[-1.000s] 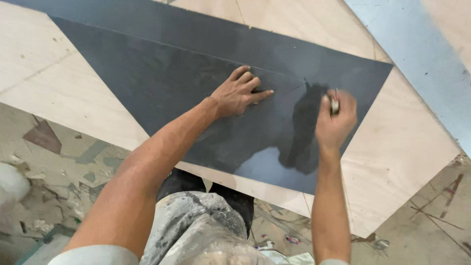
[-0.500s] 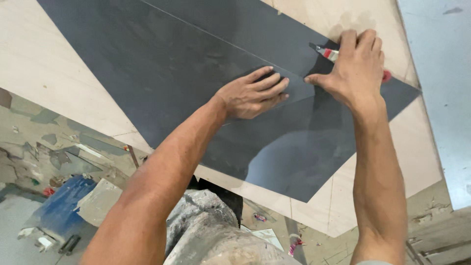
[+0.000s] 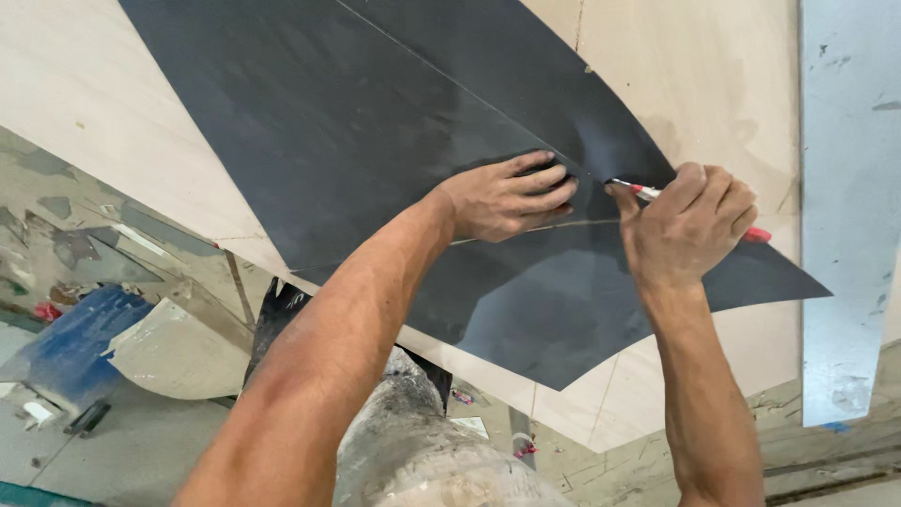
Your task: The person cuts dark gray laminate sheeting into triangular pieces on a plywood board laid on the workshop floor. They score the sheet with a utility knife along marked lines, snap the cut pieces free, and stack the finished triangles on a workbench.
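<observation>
The left hand [image 3: 511, 199] lies flat, palm down with fingers spread, on the dark laminate sheet [image 3: 375, 141]; it grasps nothing and only presses. It seems placed so to keep the thin sheet from sliding on the plywood board [image 3: 103, 141] under it, close beside the line being worked. The right hand [image 3: 690, 225] is clenched around a red-and-white utility knife [image 3: 648, 192], with the tip at the sheet just right of the left fingertips, where a thin scored line [image 3: 450, 80] running from the far side ends. The near right corner of the sheet curls up a little from the board.

Most of the knife is hidden inside the fist; only the tip and a red end show, so the blade is hard to make out. The board is cut off at the far and left edges. A grey panel [image 3: 845, 188] stands on the right. On the near left, blue scrap [image 3: 66, 352] and debris on the floor are unclear.
</observation>
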`<move>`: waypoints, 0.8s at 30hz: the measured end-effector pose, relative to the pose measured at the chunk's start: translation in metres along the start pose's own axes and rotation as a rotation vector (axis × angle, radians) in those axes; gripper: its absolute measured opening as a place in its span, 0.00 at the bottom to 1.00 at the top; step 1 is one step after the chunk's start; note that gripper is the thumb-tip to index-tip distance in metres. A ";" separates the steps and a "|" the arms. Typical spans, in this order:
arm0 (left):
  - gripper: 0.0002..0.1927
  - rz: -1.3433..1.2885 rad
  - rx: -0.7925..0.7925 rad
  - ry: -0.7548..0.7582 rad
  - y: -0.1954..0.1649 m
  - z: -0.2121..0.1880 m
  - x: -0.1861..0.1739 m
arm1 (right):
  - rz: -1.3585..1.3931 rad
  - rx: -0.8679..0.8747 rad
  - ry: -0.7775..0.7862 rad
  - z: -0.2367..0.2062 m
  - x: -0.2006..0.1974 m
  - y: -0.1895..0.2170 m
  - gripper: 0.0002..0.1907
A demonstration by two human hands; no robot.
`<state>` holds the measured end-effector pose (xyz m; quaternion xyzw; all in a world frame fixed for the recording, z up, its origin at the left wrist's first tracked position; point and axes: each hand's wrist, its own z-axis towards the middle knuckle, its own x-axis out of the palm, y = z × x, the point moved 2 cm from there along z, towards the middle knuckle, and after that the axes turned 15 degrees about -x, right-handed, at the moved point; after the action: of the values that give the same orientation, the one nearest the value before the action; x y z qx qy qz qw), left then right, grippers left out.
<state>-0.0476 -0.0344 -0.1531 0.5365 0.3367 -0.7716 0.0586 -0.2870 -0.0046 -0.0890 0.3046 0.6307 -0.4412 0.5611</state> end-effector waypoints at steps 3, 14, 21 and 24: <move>0.20 0.041 0.004 0.029 -0.001 0.001 -0.002 | 0.035 -0.008 0.012 0.001 0.002 -0.003 0.37; 0.22 0.009 -0.031 0.103 0.002 0.003 -0.004 | 0.488 -0.016 0.243 0.047 0.007 -0.029 0.46; 0.24 0.044 -0.012 0.140 0.005 0.003 -0.002 | 0.598 -0.007 0.262 0.061 0.010 -0.023 0.45; 0.24 0.030 -0.016 0.124 0.004 0.003 -0.002 | 0.542 -0.065 0.277 0.059 0.010 -0.025 0.42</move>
<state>-0.0472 -0.0397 -0.1521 0.5878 0.3379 -0.7331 0.0538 -0.2847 -0.0695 -0.0922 0.5008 0.6108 -0.2095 0.5763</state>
